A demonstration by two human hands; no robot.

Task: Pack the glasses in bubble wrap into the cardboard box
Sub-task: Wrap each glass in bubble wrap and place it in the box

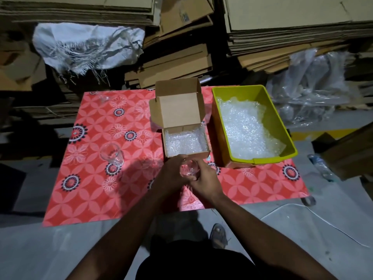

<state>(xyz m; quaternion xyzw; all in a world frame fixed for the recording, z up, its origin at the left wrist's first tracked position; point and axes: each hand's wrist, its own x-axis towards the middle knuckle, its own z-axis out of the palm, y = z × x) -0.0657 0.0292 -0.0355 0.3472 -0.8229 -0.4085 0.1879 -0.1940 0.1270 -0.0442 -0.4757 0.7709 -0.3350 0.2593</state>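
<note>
From the head view, both hands meet over the near edge of the worktop (84, 203), and the grip is a shared one: the left hand (171, 172) and the right hand (205, 181) curl round a clear glass (188, 168) held between them, fingers wrapped on its sides. Whether bubble wrap already covers that glass cannot be told; it looks bare or thinly covered. Just beyond the grip stands the cardboard box (181, 110), lid up, its bottom lined with bubble wrap (183, 143) and apparently holding no glass yet. To the right of the grip sits a yellow bin (286, 138) with more bubble wrap (246, 128). To the left of the grip another glass (112, 155) stands unwrapped, and a further one (103, 98) lies far off at the back corner. So the packing seems barely begun. Both forearms reach forward, converging, wrists roughly level above the cloth.
</note>
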